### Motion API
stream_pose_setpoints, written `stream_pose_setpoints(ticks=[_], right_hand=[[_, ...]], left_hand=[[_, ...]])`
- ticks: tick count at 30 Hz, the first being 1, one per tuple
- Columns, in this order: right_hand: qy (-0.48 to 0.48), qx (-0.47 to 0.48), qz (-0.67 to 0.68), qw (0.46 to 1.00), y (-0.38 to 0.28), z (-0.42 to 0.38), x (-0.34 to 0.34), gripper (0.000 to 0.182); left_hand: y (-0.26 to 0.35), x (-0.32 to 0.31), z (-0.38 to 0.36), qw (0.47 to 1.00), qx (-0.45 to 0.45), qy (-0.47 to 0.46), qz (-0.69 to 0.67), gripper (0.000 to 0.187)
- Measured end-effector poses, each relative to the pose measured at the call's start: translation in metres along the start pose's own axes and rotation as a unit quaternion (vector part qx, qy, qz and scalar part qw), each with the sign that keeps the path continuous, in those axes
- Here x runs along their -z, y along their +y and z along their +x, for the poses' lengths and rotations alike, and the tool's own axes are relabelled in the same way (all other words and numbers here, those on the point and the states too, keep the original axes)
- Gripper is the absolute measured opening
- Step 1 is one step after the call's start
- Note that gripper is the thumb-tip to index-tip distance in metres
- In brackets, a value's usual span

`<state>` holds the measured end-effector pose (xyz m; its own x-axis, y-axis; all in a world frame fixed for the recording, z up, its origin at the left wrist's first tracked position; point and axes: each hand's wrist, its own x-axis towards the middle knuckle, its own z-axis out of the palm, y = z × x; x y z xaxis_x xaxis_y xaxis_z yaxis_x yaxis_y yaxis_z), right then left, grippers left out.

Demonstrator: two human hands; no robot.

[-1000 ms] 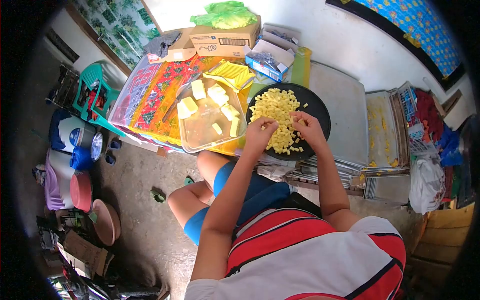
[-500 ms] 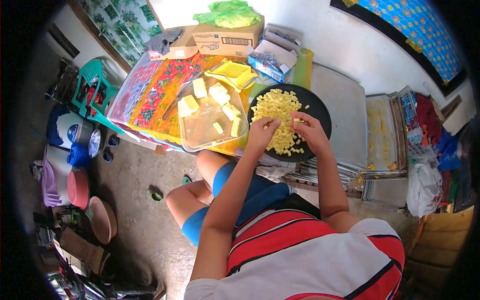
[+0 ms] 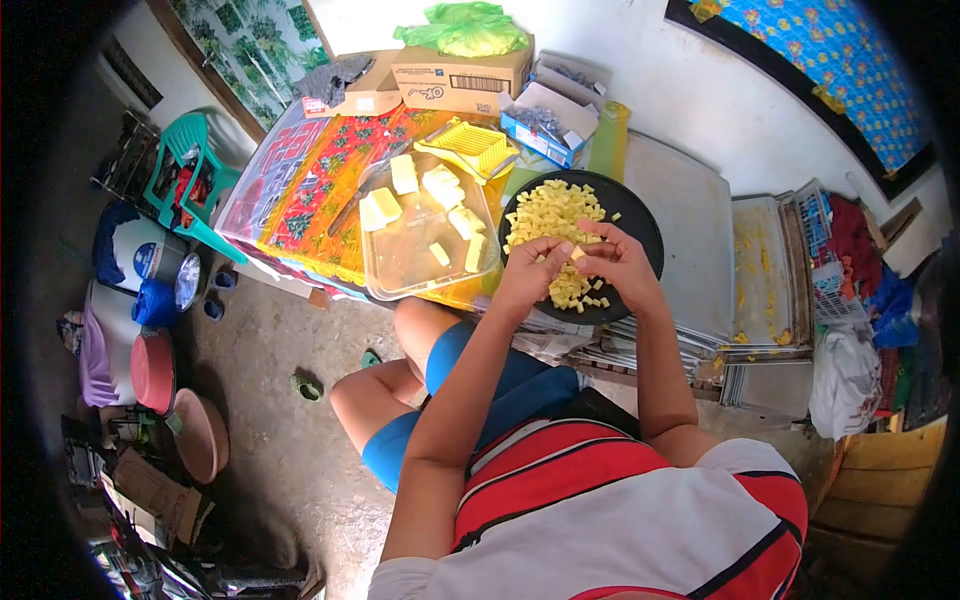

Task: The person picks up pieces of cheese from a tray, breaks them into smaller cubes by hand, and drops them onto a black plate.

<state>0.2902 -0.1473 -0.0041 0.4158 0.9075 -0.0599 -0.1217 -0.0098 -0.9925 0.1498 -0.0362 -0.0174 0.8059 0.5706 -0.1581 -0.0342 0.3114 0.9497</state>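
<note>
Small pale-yellow cubes [image 3: 555, 205] are heaped on a round black tray [image 3: 640, 215] at the table's near right. Over the heap, my left hand [image 3: 533, 272] is closed in a pinch; whatever its fingertips hold is too small to make out. Close beside it, my right hand [image 3: 622, 265] pinches a small yellow piece [image 3: 577, 254] between thumb and finger. Left of the tray, a clear plastic container [image 3: 400, 275] holds several larger yellow blocks [image 3: 381, 210] and thinner cut strips [image 3: 475, 252]. A knife [image 3: 345, 213] appears to lie along that container's left side.
Behind the container stand a yellow slotted rack [image 3: 470, 148], an open blue-and-white box [image 3: 545, 125] and a cardboard box [image 3: 460, 75] topped by a green plastic bag [image 3: 465, 30]. Stacked metal trays [image 3: 680, 220] rise to the right. A green chair [image 3: 195, 185] is at left.
My hands have drawn nearer each other over the tray. The yellow piece at my right fingertips now shows between the two hands. The camera view has shifted slightly.
</note>
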Motion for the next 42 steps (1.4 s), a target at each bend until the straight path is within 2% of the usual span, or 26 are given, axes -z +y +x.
stream_pose_setpoints(ticks=[4,7,10,15,21,24,27,30,34,37,42], right_hand=[[0.009,-0.016,0.017,1.000,-0.001,-0.001,0.000,0.045],[0.000,-0.009,0.004,1.000,0.008,0.003,0.004,0.041],[-0.001,-0.013,-0.019,1.000,0.007,0.001,0.005,0.038],[-0.003,-0.012,-0.001,1.000,0.001,-0.002,0.006,0.034],[0.055,-0.007,-0.214,0.975,0.044,0.014,0.043,0.027],[0.088,0.032,-0.228,0.969,0.041,0.011,0.044,0.027],[0.121,-0.029,-0.083,0.989,0.026,0.007,0.033,0.025],[0.039,0.000,0.013,0.999,0.021,0.007,0.028,0.025],[0.017,-0.005,0.013,1.000,0.011,0.005,0.017,0.026],[0.007,0.002,0.030,1.000,0.010,0.004,0.015,0.026],[-0.006,-0.004,0.061,0.998,0.010,0.003,0.013,0.027]], left_hand=[[-0.006,-0.001,0.003,0.999,0.028,-0.005,-0.041,0.024],[-0.001,-0.010,-0.002,0.998,-0.041,0.011,0.056,0.028],[-0.008,-0.004,0.000,0.999,-0.019,-0.020,0.033,0.030],[-0.015,0.002,0.009,0.999,0.005,-0.020,0.026,0.028],[-0.032,-0.007,0.021,0.994,-0.062,0.068,0.065,0.026],[-0.037,-0.001,0.026,0.990,-0.050,0.085,0.099,0.026],[-0.029,-0.001,0.022,0.991,-0.012,0.084,0.104,0.027],[-0.017,-0.005,0.016,0.995,0.000,0.054,0.085,0.032],[-0.010,-0.006,0.010,0.999,0.022,0.014,0.032,0.034],[-0.005,-0.009,0.007,0.999,-0.008,0.009,0.035,0.029],[-0.005,-0.004,0.005,1.000,-0.009,-0.020,-0.004,0.026]])
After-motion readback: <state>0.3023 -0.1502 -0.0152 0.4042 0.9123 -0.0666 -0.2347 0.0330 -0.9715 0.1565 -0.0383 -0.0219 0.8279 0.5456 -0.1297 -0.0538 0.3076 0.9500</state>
